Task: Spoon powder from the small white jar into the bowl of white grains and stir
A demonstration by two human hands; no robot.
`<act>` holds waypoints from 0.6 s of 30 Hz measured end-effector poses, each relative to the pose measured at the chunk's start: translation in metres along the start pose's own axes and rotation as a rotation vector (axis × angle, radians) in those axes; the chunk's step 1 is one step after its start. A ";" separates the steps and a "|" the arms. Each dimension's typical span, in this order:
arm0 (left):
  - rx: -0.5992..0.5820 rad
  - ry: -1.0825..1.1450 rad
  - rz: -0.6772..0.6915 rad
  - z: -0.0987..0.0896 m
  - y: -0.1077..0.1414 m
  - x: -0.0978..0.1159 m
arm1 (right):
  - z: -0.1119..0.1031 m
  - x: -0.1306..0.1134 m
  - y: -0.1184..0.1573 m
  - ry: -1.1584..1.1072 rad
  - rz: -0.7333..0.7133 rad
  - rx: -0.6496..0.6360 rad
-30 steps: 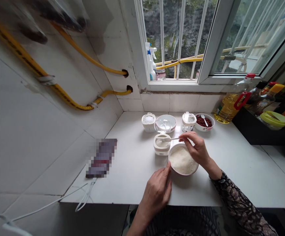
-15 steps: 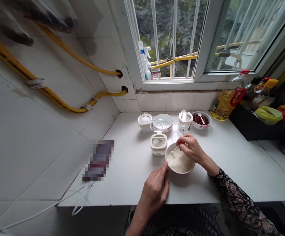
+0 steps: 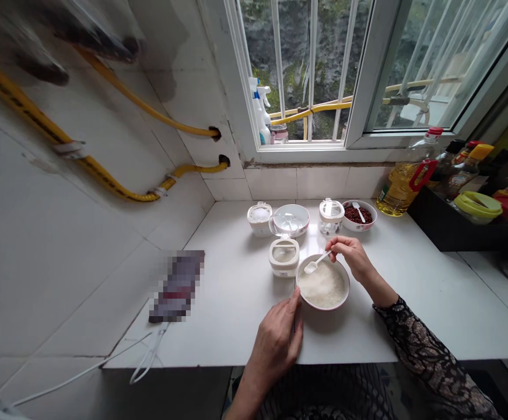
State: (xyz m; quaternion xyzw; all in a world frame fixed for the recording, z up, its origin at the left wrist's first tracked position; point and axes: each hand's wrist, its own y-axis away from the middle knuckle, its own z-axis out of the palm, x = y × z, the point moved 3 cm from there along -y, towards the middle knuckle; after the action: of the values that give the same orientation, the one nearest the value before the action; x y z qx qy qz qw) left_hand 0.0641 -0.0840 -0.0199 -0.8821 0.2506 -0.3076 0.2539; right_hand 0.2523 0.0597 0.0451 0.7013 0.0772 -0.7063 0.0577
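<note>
One tiny white spoon [image 3: 311,268] is pinched in my right hand [image 3: 353,258] over a bowl [image 3: 345,280] of white grains [image 3: 323,289] just beside the flip-lid jar [image 3: 284,270], and my left hand [image 3: 279,328] is kinda loosely touching the bowl's rim.

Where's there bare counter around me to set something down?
Bare patches: the counter between the right sleeve and the black rack, and between the pixelated item and the left hand. Crowded: the back, from the leftmost jar to the bowl of red bits, and around the bowl of pale grains.
</note>
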 end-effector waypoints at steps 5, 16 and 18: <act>-0.001 0.006 0.000 -0.001 -0.001 0.001 | -0.002 0.002 -0.001 -0.027 0.014 0.001; -0.002 0.010 -0.004 0.002 0.002 -0.002 | 0.013 -0.002 0.000 -0.038 -0.123 0.014; -0.002 0.012 -0.003 0.002 0.002 -0.001 | 0.021 -0.006 0.004 0.027 -0.221 0.007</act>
State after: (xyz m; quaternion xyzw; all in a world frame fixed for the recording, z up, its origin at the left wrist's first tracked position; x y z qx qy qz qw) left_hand 0.0638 -0.0838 -0.0228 -0.8809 0.2513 -0.3128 0.2511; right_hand 0.2325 0.0516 0.0512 0.6983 0.1522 -0.6990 -0.0241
